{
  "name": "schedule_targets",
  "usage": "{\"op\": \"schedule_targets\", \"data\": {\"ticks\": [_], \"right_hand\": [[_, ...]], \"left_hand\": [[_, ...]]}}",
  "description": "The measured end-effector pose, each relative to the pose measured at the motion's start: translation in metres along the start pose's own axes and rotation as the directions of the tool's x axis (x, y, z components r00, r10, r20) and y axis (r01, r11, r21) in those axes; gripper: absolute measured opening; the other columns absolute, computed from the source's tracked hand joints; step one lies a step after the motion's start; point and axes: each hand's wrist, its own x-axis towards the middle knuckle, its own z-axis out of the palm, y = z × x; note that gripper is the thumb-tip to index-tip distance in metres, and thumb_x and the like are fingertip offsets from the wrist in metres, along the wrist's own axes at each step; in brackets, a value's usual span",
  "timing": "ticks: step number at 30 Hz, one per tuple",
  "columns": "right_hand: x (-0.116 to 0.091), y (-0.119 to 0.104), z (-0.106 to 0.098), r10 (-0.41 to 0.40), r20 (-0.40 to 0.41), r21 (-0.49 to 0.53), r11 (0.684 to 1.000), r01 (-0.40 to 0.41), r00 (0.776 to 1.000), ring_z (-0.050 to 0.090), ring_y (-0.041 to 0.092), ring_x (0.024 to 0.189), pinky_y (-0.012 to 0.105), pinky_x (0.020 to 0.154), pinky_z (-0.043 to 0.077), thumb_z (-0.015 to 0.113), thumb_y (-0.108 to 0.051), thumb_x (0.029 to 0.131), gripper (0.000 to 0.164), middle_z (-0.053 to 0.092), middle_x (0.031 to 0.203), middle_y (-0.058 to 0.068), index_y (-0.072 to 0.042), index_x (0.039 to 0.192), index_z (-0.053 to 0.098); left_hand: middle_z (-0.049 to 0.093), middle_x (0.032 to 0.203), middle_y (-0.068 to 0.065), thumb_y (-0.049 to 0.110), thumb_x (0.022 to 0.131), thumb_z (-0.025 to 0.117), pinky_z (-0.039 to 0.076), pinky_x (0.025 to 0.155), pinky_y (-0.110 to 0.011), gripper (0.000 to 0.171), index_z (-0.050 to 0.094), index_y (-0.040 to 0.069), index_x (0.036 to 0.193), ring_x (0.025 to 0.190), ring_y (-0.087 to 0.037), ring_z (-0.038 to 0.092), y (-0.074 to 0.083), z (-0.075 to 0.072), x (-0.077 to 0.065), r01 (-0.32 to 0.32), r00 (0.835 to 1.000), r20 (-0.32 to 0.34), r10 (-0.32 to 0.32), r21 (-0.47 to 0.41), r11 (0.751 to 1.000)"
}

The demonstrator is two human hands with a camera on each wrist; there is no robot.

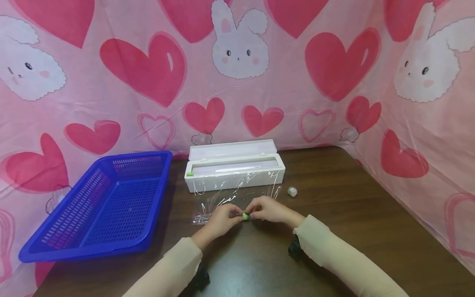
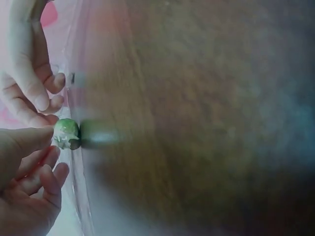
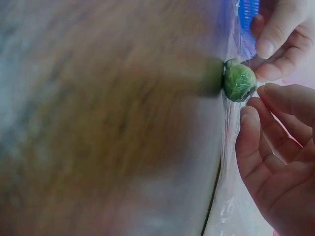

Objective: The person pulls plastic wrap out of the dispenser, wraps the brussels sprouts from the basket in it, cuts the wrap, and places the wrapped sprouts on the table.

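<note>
A small green Brussels sprout (image 3: pixel 239 82), partly covered by shiny clear plastic wrap (image 1: pixel 230 198), sits on the dark wooden table between both hands. My left hand (image 1: pixel 221 220) holds its left side with thumb and fingers. From the right, the fingertips of my right hand (image 1: pixel 270 209) pinch at the sprout and the film around it. The left wrist view shows the sprout (image 2: pixel 67 132) at the fingertips, its lower side pale. Behind the hands, the film runs back to a white wrap dispenser box (image 1: pixel 237 179) whose lid stands raised.
A large blue plastic basket (image 1: pixel 157 206) takes up the left of the table. Right of the dispenser lies a small pale ball in film (image 1: pixel 292 192). A green slider (image 1: pixel 190 174) sits at the box's left end. Pink heart-patterned cloth (image 1: pixel 237 95) hangs behind and to the sides.
</note>
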Motion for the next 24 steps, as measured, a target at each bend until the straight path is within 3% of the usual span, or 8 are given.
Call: {"op": "schedule_targets", "data": {"ticks": [5,10,16,24], "right_hand": [[0.002,0.000,0.000,0.019,0.003,0.005,1.000,-0.019,1.000,0.056,0.013,0.059,0.026,0.049,0.047,0.062,-0.002,0.085,0.014,0.062,0.088,0.001,-0.004,0.098,0.069],[0.004,0.003,0.000,-0.011,0.006,-0.019,1.000,0.011,1.000,0.055,0.008,0.062,0.024,0.053,0.048,0.064,0.000,0.084,0.015,0.064,0.088,0.003,-0.003,0.098,0.069],[0.008,0.005,-0.001,-0.015,0.004,-0.091,0.996,0.015,1.000,0.059,0.008,0.079,0.024,0.069,0.048,0.068,-0.003,0.081,0.018,0.065,0.092,-0.001,-0.006,0.100,0.069],[0.013,0.008,-0.003,-0.002,0.000,-0.154,0.988,0.002,1.000,0.056,0.007,0.074,0.023,0.064,0.046,0.071,-0.007,0.079,0.022,0.066,0.091,-0.001,-0.005,0.100,0.069]], "left_hand": [[0.065,0.085,-0.005,0.006,0.079,0.070,0.049,0.073,-0.033,0.008,0.064,0.004,0.086,0.080,-0.020,0.062,-0.001,0.000,0.000,0.027,1.000,0.013,-0.026,-0.064,0.998],[0.061,0.083,-0.002,0.005,0.077,0.072,0.047,0.071,-0.032,0.015,0.059,0.006,0.084,0.078,-0.017,0.058,-0.006,0.002,0.002,0.026,0.999,0.025,-0.024,-0.063,0.998],[0.058,0.082,0.000,0.004,0.071,0.075,0.046,0.069,-0.032,0.025,0.054,0.008,0.083,0.076,-0.017,0.055,-0.008,0.003,0.007,0.003,0.999,0.041,-0.003,-0.001,1.000],[0.062,0.085,-0.005,0.002,0.076,0.071,0.047,0.073,-0.035,0.018,0.057,0.006,0.086,0.080,-0.020,0.058,-0.008,0.001,0.014,-0.034,0.997,0.068,0.024,0.140,0.990]]}}
